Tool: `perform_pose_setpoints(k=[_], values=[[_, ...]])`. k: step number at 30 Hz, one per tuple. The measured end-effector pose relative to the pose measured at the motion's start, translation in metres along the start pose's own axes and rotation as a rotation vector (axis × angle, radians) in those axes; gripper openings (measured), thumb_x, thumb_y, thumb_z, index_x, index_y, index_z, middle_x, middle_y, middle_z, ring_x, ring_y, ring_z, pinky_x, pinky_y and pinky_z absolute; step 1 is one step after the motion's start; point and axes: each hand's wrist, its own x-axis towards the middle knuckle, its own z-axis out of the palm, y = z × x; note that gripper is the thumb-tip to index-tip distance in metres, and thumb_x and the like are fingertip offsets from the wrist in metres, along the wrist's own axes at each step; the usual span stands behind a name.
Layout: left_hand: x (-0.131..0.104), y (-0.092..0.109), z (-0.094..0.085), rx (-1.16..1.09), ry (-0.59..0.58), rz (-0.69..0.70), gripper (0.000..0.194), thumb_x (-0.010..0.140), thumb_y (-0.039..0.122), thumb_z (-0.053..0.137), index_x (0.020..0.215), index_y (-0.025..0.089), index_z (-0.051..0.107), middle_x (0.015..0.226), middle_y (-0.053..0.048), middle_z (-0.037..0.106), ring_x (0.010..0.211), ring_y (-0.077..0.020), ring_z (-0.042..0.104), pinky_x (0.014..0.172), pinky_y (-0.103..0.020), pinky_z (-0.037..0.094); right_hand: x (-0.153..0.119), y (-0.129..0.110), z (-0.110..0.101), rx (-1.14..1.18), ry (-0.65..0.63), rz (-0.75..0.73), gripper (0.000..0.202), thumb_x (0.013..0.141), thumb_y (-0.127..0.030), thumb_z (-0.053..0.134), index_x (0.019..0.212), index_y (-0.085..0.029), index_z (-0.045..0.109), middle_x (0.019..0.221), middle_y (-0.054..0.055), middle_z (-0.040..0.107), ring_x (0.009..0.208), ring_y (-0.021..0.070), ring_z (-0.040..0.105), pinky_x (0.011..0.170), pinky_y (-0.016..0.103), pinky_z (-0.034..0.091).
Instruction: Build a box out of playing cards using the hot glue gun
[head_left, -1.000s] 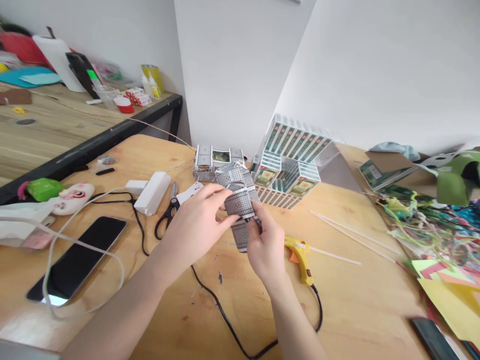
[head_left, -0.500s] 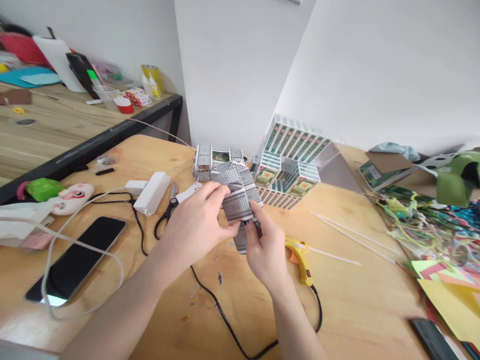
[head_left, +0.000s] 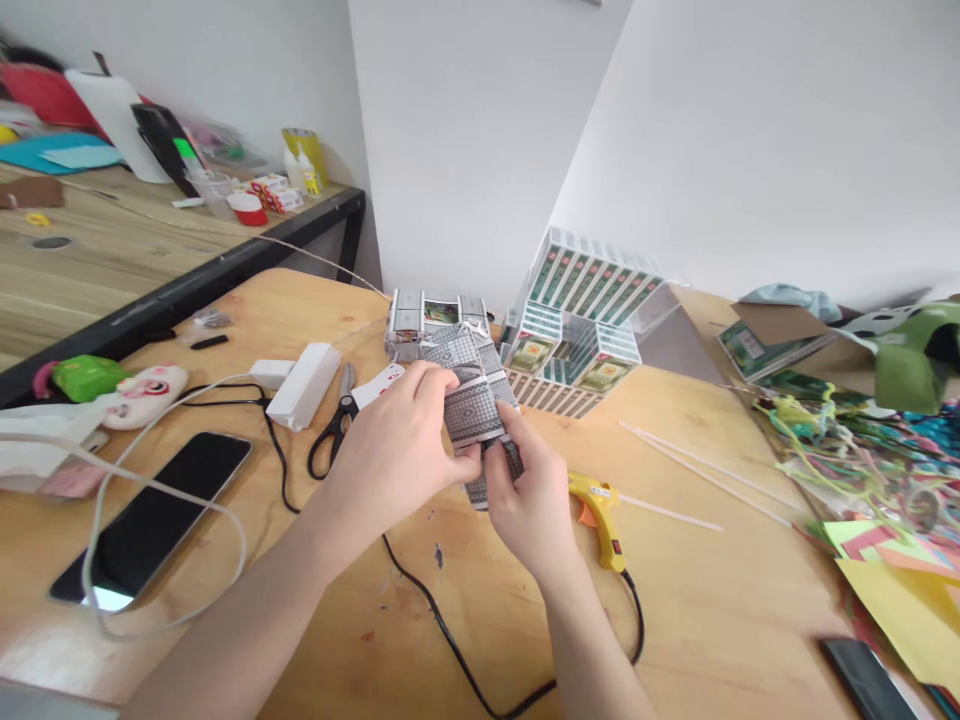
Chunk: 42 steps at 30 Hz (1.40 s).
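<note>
A dark phone (head_left: 154, 520), crossed by a white cable (head_left: 96, 520), is laid on the bench (head_left: 675, 600) at the near left. Above the bench's middle, a grey-patterned card piece (head_left: 474, 412) is held tilted between both hands. Its lower right edge is pinched by the right hand (head_left: 534, 500), while its left side is gripped between the thumb and fingers of the left hand (head_left: 397, 435). A yellow glue gun (head_left: 600, 515) is seen lying just right of the right hand. Scissors (head_left: 339, 425) are partly covered by the left hand. Farther back, a grey card structure (head_left: 435, 325) is placed beside stacked green-and-white boxes (head_left: 577, 325), near the wall (head_left: 480, 140).
</note>
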Motion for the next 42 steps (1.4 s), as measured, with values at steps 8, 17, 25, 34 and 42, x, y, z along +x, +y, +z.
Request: perform_pose_setpoints(k=[8,17,25,34,42], values=[[-0.001,0.002,-0.002,-0.017,0.073,0.06,0.042,0.07,0.024,0.066,0.109,0.017,0.052,0.109,-0.007,0.062,0.097,-0.0245,0.062,0.074,-0.034,0.054,0.005,0.003,-0.01,0.311,-0.08,0.072,0.039,0.085,-0.021,0.046,0.122,-0.019,0.058,0.107,0.008,0.069,0.095,0.0205,0.065,0.083,0.035,0.054],[-0.015,0.01,-0.008,-0.103,0.144,-0.07,0.036,0.082,0.034,0.064,0.111,0.017,0.052,0.101,-0.008,0.064,0.082,-0.0207,0.066,0.065,-0.032,0.055,0.006,-0.001,-0.02,0.696,-0.115,0.157,0.037,0.087,-0.027,0.052,0.123,-0.022,0.055,0.122,0.01,0.065,0.108,0.0237,0.063,0.087,0.038,0.055],[-0.036,0.03,-0.012,0.113,0.115,0.038,0.067,0.076,0.047,0.068,0.123,0.006,0.046,0.098,-0.018,0.071,0.082,-0.0294,0.07,0.061,-0.035,0.056,0.002,-0.011,-0.014,0.869,-0.114,0.154,0.027,0.086,-0.024,0.052,0.112,-0.024,0.049,0.123,0.009,0.062,0.106,0.0227,0.063,0.085,0.038,0.055],[-0.037,0.031,-0.014,0.214,0.049,-0.008,0.061,0.073,0.022,0.063,0.128,0.005,0.044,0.105,-0.018,0.069,0.086,-0.0298,0.069,0.066,-0.034,0.056,0.004,-0.012,-0.013,1.113,-0.172,0.273,0.031,0.078,-0.021,0.066,0.106,-0.027,0.055,0.112,0.003,0.066,0.091,0.0179,0.065,0.082,0.033,0.054],[-0.045,-0.001,-0.032,-0.008,-0.155,0.077,0.061,0.077,0.038,0.064,0.131,0.024,0.041,0.115,-0.01,0.065,0.096,-0.0317,0.066,0.071,-0.042,0.056,0.006,-0.001,-0.009,0.852,-0.145,0.308,0.022,0.082,-0.033,0.065,0.102,-0.023,0.061,0.107,0.004,0.069,0.102,0.0203,0.063,0.093,0.036,0.048]])
